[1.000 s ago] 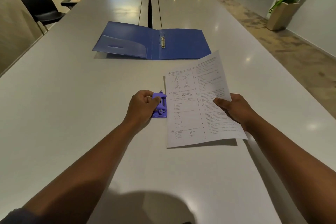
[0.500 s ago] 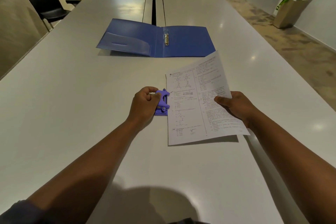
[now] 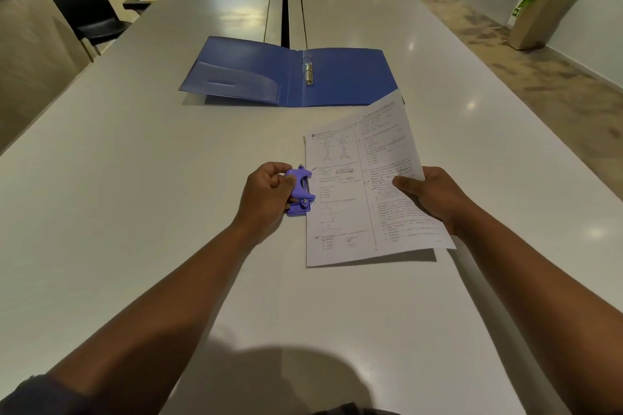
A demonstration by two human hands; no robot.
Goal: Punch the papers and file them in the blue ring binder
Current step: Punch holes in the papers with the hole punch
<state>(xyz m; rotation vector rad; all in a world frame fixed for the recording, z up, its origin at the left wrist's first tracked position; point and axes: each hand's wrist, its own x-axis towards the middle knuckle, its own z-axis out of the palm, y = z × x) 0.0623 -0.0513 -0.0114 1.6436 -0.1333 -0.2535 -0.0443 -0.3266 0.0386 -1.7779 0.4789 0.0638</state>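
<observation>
Glossy smooth white table (image 3: 135, 212). Blue plastic binder (image 3: 347, 77), shiny metal rings (image 3: 308, 69). Matt printed paper (image 3: 357, 199); purple plastic punch (image 3: 301, 192).

**Soft overhead light, wide-angle bend at the edges**

The room is moderately lit and warm-toned. Ceiling lamps glint as small spots on the glossy table (image 3: 141, 199). A broad, soft shadow pools at the near edge; another lies under the paper (image 3: 364, 199). Edges bow outward. The far corners look hazy, perhaps out of focus.
</observation>
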